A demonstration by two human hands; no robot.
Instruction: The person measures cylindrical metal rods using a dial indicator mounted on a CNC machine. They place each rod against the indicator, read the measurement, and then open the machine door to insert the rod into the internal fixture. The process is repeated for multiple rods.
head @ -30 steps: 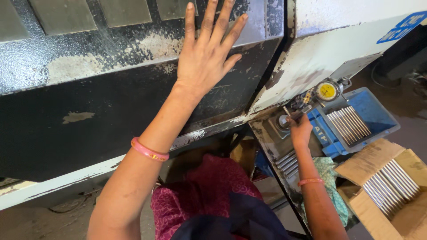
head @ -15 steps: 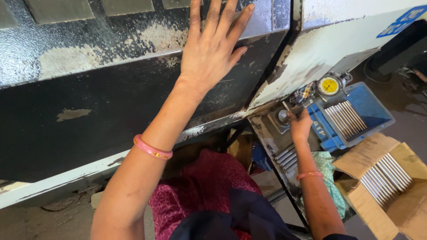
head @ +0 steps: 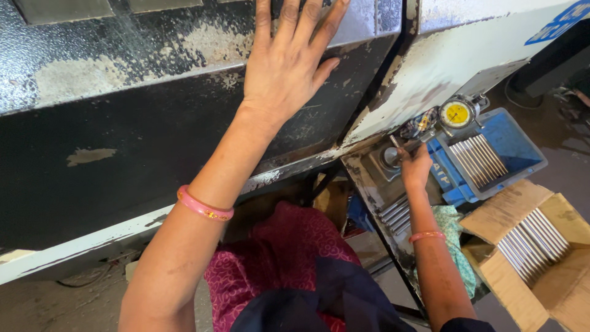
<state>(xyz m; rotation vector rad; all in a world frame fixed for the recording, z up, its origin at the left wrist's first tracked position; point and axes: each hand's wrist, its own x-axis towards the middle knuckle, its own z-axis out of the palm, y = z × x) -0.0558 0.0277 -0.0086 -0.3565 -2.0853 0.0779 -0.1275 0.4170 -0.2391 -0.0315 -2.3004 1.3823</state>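
Left hand [head: 289, 61] splayed flat against worn black metal machine panel [head: 153, 141], right hand [head: 415, 166] gripping thin steel rod [head: 396, 145] pointing toward ten o'clock, beside yellow-faced round dial gauge [head: 456, 113] at one o'clock.

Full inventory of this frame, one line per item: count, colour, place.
machine housing: 1, black and worn white, top left
dial gauge: 1, yellow face, right of centre
blue tray: 1, blue, right, holds metal rods
cardboard box: 1, brown, lower right, holds more rods
green cloth: 1, beside the box
bangles: 2, pink, one per wrist
left hand: flat on housing
right hand: at the gauge fixture, grip unclear
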